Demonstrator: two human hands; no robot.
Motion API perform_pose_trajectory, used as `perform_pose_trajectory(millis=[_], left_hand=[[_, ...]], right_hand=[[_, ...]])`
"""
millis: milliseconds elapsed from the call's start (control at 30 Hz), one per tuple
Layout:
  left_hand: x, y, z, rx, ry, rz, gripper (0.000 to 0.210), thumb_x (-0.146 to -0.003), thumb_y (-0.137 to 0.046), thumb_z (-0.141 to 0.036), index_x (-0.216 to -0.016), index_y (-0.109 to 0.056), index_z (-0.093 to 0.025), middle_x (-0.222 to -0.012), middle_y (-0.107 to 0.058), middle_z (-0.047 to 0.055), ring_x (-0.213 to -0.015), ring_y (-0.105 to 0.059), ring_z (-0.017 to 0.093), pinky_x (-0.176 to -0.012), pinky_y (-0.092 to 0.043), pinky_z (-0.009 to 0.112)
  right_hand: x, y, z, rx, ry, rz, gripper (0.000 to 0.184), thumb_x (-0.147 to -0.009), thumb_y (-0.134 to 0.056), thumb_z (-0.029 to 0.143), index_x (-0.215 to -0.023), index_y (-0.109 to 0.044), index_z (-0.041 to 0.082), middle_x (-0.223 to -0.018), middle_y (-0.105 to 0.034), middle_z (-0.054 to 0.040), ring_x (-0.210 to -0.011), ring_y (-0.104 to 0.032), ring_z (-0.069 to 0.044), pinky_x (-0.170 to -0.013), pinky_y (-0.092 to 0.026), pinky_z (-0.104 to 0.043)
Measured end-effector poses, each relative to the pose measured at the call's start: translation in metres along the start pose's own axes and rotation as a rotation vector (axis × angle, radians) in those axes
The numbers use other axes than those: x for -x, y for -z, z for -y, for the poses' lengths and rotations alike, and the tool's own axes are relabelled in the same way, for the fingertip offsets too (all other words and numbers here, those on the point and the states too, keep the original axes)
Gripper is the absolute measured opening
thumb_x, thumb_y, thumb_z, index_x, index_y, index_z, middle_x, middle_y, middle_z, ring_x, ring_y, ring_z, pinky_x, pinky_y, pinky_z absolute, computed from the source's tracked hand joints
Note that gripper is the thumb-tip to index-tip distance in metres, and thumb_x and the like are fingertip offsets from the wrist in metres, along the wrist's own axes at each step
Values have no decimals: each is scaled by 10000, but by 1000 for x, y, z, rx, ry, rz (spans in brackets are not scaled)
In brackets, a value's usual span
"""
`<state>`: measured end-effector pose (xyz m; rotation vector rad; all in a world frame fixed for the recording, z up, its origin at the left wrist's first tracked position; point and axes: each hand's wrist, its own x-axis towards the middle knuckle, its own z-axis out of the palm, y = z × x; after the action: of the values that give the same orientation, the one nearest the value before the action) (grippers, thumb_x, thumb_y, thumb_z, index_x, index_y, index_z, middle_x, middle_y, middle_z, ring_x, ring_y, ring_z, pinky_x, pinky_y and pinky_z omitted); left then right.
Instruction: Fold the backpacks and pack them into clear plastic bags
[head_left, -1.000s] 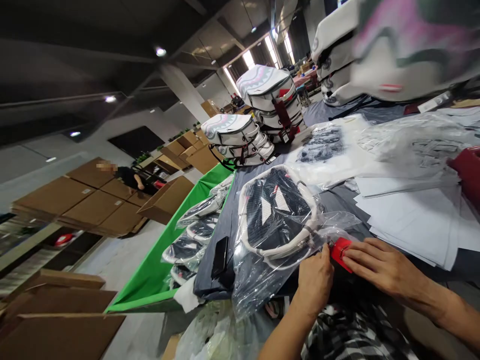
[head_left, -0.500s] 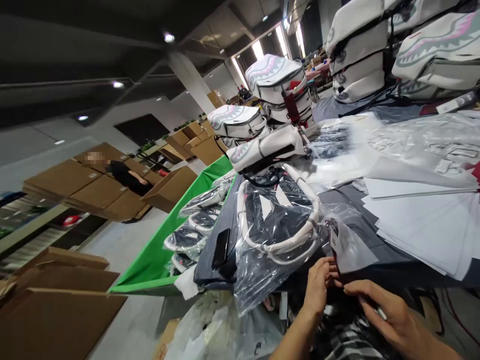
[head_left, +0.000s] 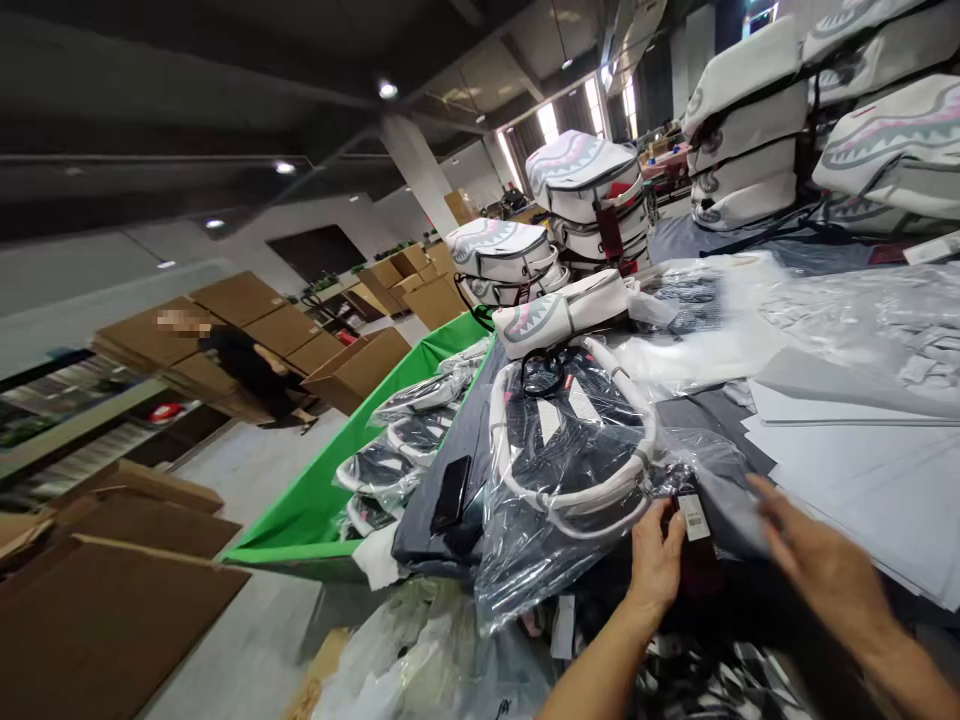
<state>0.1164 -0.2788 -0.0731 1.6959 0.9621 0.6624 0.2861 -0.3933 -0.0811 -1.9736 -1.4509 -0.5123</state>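
My left hand [head_left: 657, 560] pinches the edge of a dark red hang tag [head_left: 701, 560] with a white barcode label [head_left: 692, 517]. The tag hangs at the table edge, just right of a dark backpack with white trim [head_left: 574, 455], which lies in a clear plastic bag [head_left: 525, 565]. To the right, my right hand [head_left: 825, 570] is apart from the tag and close to the fanned white sheets [head_left: 862, 480]. Motion smears its fingers, so whether it holds anything does not show. A black phone [head_left: 451, 492] lies left of the bagged backpack.
A green-lined bin [head_left: 300, 520] at the left holds several bagged backpacks [head_left: 379, 465]. White shark-mouth backpacks [head_left: 585, 175] stand in stacks behind. Plastic bags [head_left: 885, 320] lie on the right of the table. Cardboard boxes [head_left: 112, 620] and a person [head_left: 247, 365] are at the left.
My right hand has moved away from my left hand, up and to the right. The tag now shows its barcode label in my left hand. The view has shifted slightly.
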Motion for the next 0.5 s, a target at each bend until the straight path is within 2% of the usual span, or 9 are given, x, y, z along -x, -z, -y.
perform_pose_trajectory(millis=[67,133,200,233,300,367,433,500], left_hand=[[1,1,3,13,-23,-13,245,-875,-571,-349,-938,-719,-163,-881,-739,61,-820,-640,222,-820,-499,350],[4,3,-1,5,-37,-50,191,-834,-598,-318,-823,-702,-158,-743,-683,21,-698,-581,171,-715,-473,290],[11,4,-10,20,-32,-62,178,-807,-619,-310,-735,-672,-156,-636,-602,-15,-599,-502,128,-605,-417,239],[15,5,-15,46,-16,-55,181,-801,-626,-311,-713,-658,-156,-604,-571,-27,-564,-470,114,-562,-387,223],[21,7,-25,91,11,-52,184,-821,-613,-309,-739,-664,-152,-595,-571,-30,-538,-464,102,-529,-369,209],[25,8,-32,23,-13,-67,174,-852,-583,-277,-792,-688,-152,-616,-609,-19,-536,-505,106,-546,-399,213],[25,6,-36,-141,-106,-54,181,-873,-553,-229,-832,-715,-158,-669,-660,5,-582,-579,127,-609,-467,235],[23,0,-38,-285,-229,-6,191,-881,-574,-227,-940,-744,-163,-816,-727,49,-712,-668,174,-724,-549,287]], right_hand=[[-6,21,-8,126,16,-159,408,-1057,-342,342,-1272,-611,122,-957,-741,-137,-733,-692,-261,-656,-527,-373],[-7,35,3,29,141,-200,298,-1041,-436,296,-1202,-640,150,-1003,-747,-123,-845,-710,-246,-796,-536,-358],[-2,36,26,-219,218,-54,220,-1020,-497,274,-1154,-660,212,-962,-761,-62,-800,-724,-190,-779,-545,-286],[3,31,37,-334,177,64,211,-1020,-491,305,-1107,-668,232,-898,-761,-41,-729,-725,-180,-696,-550,-268],[12,14,50,-513,-67,331,278,-1021,-449,434,-999,-662,257,-741,-730,-16,-601,-708,-198,-531,-530,-275],[19,-4,48,-685,-367,515,376,-1005,-397,563,-988,-634,271,-689,-707,-7,-585,-709,-222,-475,-532,-290],[18,-16,37,-890,-577,597,480,-980,-368,644,-1157,-609,268,-880,-757,-49,-790,-755,-244,-587,-608,-320],[10,-21,24,-980,-642,576,608,-944,-384,685,-1327,-553,244,-1164,-737,-106,-1049,-726,-266,-750,-639,-359]])
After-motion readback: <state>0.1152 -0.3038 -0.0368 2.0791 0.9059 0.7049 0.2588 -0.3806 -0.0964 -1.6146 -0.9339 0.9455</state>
